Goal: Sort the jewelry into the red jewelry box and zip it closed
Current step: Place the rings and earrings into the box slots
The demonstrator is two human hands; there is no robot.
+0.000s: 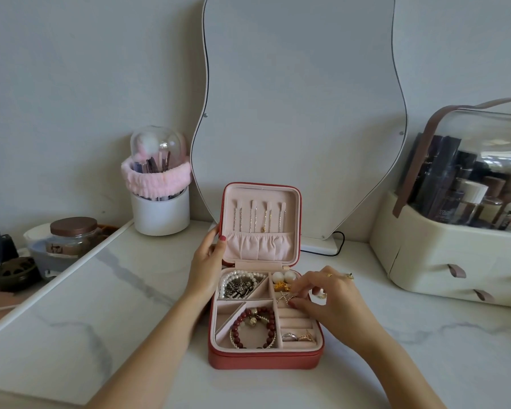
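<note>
The red jewelry box (263,360) lies open on the marble table, its lid (298,219) upright with thin chains hanging inside. My left hand (207,261) holds the lid's left edge. My right hand (331,302) pinches a small star-shaped earring (284,297) over the right-hand compartment. A pearl bracelet with silver chain (239,283) fills the top left section. Pearl earrings (283,276) and a gold piece sit top right. A dark red bead bracelet (252,327) lies at the bottom left. Rings (297,337) sit in the ring rolls.
A wavy mirror (301,113) stands behind the box, its black cable (334,249) trailing right. A white brush holder with pink band (160,196) is back left. A cream cosmetics organiser (455,255) stands at the right. Jars (71,237) sit on a lower ledge left.
</note>
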